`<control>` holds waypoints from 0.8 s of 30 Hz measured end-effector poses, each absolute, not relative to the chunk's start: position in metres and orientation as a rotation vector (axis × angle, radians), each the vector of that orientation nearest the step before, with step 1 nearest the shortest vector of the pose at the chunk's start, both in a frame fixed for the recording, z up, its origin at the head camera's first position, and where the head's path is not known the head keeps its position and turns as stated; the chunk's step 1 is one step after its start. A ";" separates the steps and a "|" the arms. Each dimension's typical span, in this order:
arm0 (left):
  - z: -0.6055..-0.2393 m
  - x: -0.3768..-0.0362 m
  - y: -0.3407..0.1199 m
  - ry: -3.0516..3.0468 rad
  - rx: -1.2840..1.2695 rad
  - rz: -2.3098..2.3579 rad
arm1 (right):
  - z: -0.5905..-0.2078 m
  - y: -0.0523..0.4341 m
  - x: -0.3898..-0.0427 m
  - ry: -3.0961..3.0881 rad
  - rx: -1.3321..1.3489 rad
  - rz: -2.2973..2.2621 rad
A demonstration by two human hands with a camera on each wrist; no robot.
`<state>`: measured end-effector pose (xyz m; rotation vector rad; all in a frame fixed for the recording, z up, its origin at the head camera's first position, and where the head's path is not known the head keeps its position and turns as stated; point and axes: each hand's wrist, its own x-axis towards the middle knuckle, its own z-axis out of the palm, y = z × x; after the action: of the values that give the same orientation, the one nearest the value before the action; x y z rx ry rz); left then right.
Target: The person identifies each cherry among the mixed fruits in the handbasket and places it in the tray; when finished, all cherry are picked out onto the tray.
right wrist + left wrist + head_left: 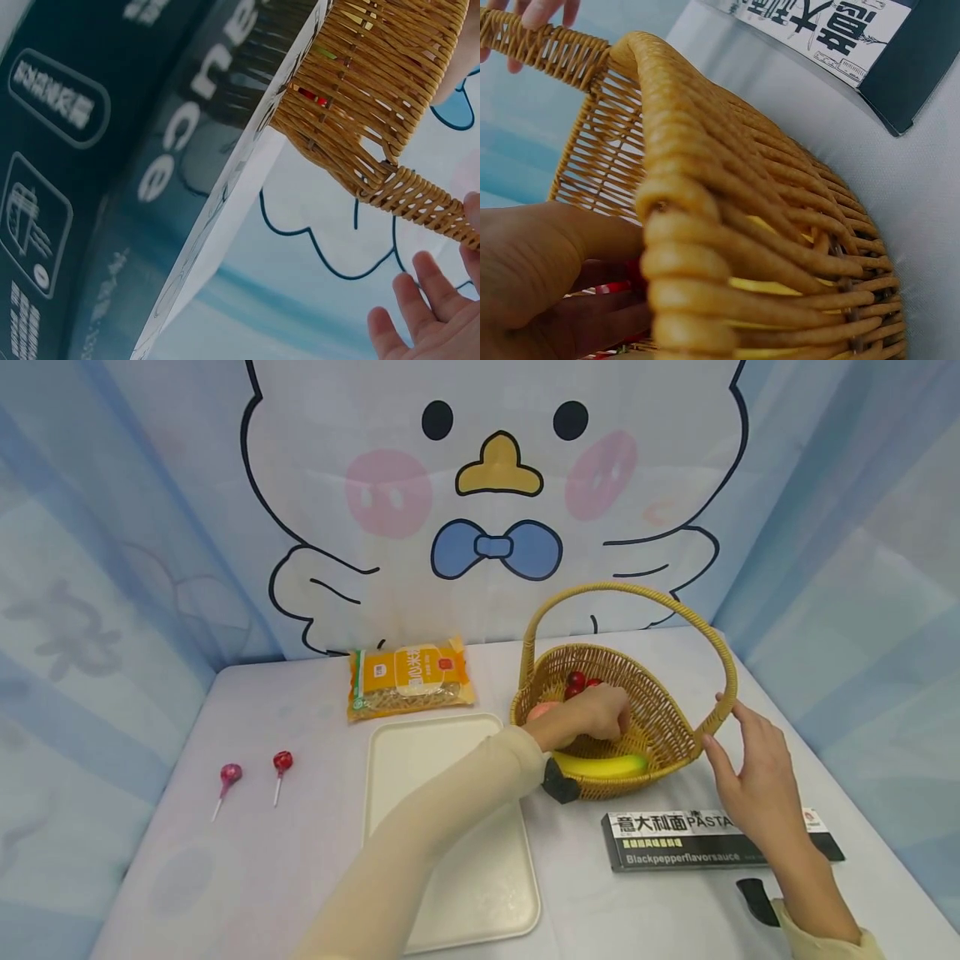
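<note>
A wicker basket (660,727) with a tall handle (637,593) stands on the white table. Inside lie a yellow banana (600,766), small red fruits (577,680) and a pink item (542,710). My left hand (600,714) reaches over the near rim into the basket with its fingers curled downward. In the left wrist view a red thing (611,289) shows beside the left hand (547,270), but a grip is not visible. My right hand (738,752) touches the handle's right base with straight fingers (427,322), thumb below and forefinger above.
A black pasta box (712,839) lies under my right forearm, just in front of the basket. A cream tray (450,827) sits under my left arm. An orange noodle bag (408,681) lies behind the tray. Two lollipops (230,774) (282,762) lie at the far left.
</note>
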<state>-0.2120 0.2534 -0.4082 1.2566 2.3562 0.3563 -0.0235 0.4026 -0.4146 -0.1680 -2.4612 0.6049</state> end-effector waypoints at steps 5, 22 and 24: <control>-0.405 -0.215 0.249 2.363 1.256 0.370 | -0.413 0.402 -0.024 -2.471 -0.171 0.592; -0.390 -0.213 0.225 2.342 1.513 0.515 | -0.413 0.400 -0.021 -2.511 -0.219 0.602; -0.387 -0.212 0.219 2.346 1.519 0.556 | -0.412 0.400 -0.021 -2.519 -0.234 0.602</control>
<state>-0.2120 0.2191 -0.3866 1.5186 2.3457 0.5557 -0.0215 0.3997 -0.4124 -0.2342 -2.5194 0.6025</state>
